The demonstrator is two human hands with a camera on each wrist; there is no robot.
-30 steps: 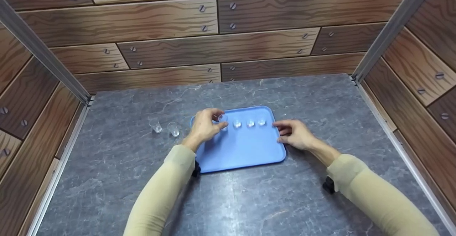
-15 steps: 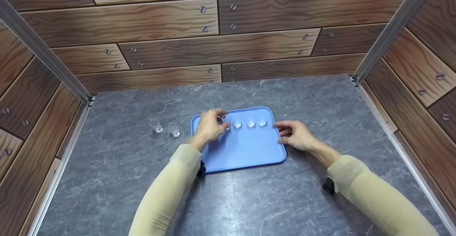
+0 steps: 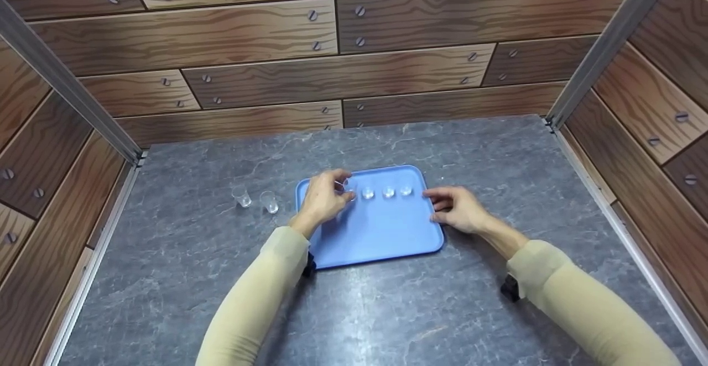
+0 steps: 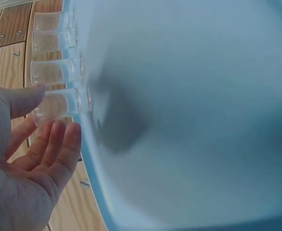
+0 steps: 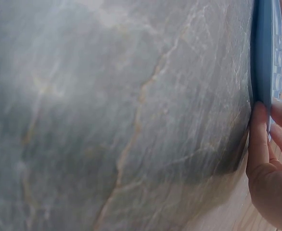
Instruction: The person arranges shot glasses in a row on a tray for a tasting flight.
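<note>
A blue tray [image 3: 381,228] lies on the table. My left hand [image 3: 322,197] is over its back left part, thumb and fingers around a clear shot glass [image 4: 59,106]. That glass stands upright at the left end of a row, its base at the tray's surface. To its right on the tray are three more shot glasses [image 3: 389,192], standing upright side by side near the back. With its fingers at the tray's right edge, my right hand [image 3: 462,209] holds the rim, which runs between thumb and fingers in the right wrist view.
Two more clear shot glasses, one farther left [image 3: 241,196] and one nearer the tray [image 3: 269,202], stand on the grey marbled table [image 3: 193,277]. Wood-patterned walls [image 3: 265,29] with metal corner posts [image 3: 614,45] enclose the back and sides.
My left hand moved right with the shot glass toward the row, then shifted very slightly back left. The right hand and the tray have stayed in place.
</note>
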